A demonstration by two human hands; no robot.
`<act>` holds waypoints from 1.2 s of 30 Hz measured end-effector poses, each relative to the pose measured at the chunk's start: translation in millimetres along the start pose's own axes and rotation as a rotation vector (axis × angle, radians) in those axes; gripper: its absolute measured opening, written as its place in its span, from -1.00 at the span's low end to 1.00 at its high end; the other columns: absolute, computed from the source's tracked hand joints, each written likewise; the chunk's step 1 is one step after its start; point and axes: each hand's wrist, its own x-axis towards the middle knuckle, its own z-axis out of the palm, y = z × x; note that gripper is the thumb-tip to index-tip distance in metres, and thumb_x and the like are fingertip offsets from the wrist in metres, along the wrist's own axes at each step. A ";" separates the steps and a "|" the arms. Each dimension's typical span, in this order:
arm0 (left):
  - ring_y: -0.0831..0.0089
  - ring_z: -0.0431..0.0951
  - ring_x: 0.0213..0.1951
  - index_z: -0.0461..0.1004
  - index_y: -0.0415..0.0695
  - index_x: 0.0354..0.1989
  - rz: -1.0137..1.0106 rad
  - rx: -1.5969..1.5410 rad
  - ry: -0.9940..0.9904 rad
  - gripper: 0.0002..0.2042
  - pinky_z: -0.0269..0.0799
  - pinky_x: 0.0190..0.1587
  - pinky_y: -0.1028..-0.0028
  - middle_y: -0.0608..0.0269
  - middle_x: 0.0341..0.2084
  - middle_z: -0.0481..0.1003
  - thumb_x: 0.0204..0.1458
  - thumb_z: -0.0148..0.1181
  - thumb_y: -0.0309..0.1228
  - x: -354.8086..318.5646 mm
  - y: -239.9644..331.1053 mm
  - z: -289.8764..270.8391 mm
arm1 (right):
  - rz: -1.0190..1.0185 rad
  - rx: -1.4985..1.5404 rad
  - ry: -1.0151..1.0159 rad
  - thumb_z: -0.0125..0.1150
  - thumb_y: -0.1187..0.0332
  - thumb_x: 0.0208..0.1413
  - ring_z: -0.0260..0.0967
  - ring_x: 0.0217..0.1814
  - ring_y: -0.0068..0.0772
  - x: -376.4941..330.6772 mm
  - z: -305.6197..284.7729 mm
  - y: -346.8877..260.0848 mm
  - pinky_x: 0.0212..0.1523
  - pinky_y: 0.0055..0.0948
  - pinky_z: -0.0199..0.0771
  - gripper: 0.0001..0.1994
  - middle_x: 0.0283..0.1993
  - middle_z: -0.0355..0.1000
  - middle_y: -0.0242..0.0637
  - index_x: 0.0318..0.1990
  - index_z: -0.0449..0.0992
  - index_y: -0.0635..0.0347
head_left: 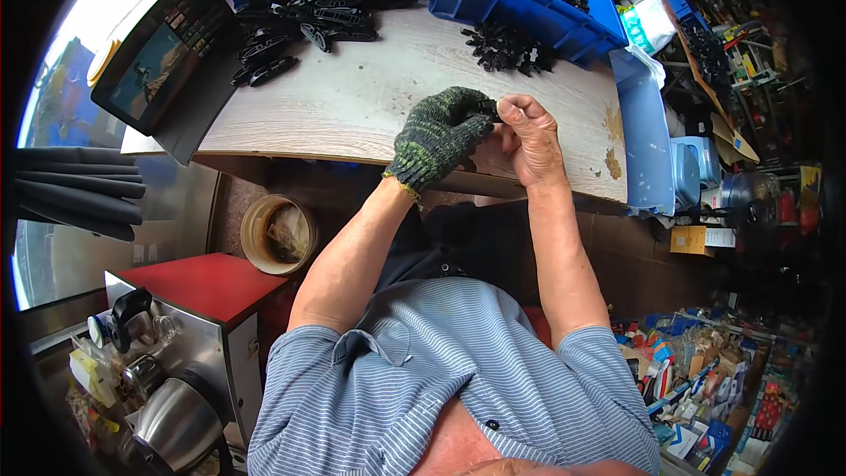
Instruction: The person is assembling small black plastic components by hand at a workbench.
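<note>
My left hand (441, 134), in a dark green and black knitted glove, is closed above the front part of the table. A small black part (487, 109) shows at its fingertips, mostly hidden by the glove. Right beside it is my bare right hand (534, 141), thumb and forefinger pinched together near that part. What lies between the right fingers is too small to make out. A heap of small black plastic pieces (507, 48) lies beyond my hands. Farther left is a pile of longer black pieces (308, 22), some with pale oval outlines.
Blue crates (529, 13) line the back of the pale wooden table (352, 106). A tablet (150, 70) stands at the left end. Below are a bucket (278, 234) and a red-topped cabinet (203, 286) with a metal kettle (181, 423). Crowded shelves fill the right side.
</note>
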 end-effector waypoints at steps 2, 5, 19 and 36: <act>0.46 0.64 -0.32 0.57 -0.22 -0.06 -0.033 0.046 -0.004 -0.73 0.57 -0.21 0.41 0.15 -0.27 0.64 0.12 0.27 -0.34 1.3 6.0 -0.1 | 0.005 -0.021 0.029 0.45 0.34 0.11 0.35 -0.58 -0.70 -0.1 -2.3 -0.8 -0.52 -0.71 0.39 -0.87 -0.44 0.49 -0.53 -0.23 0.62 0.05; 0.50 0.61 -0.37 0.58 -0.23 -0.10 0.024 0.074 -0.005 -0.71 0.56 -0.30 0.44 0.19 -0.34 0.63 0.16 0.26 -0.26 6.8 3.7 -4.0 | 0.018 -0.002 0.002 0.44 0.35 0.11 0.36 -0.58 -0.67 2.2 -5.6 1.1 -0.49 -0.64 0.48 -0.87 -0.40 0.52 -0.47 -0.22 0.62 0.08; 0.47 0.61 -0.45 0.58 -0.27 -0.23 -0.011 -0.110 0.204 -0.75 0.53 -0.37 0.45 0.16 -0.46 0.61 0.10 0.30 -0.30 0.8 1.7 4.5 | 0.090 -0.281 0.007 0.39 0.13 0.13 0.11 -0.74 -0.69 1.4 11.2 -13.2 -0.64 -0.59 0.31 -0.70 -0.67 0.29 -0.50 -0.42 0.50 0.16; 0.01 0.51 0.01 0.57 -0.11 -0.05 0.765 1.100 0.806 -0.70 0.40 0.14 0.15 0.05 -0.11 0.56 0.00 0.37 -0.44 -13.4 11.1 -89.5 | -0.060 -0.005 0.086 0.26 0.24 0.16 0.35 -0.72 -0.46 -9.4 5.6 -6.3 -0.39 -0.10 0.73 -0.75 -0.81 0.10 -0.46 -0.51 0.42 0.10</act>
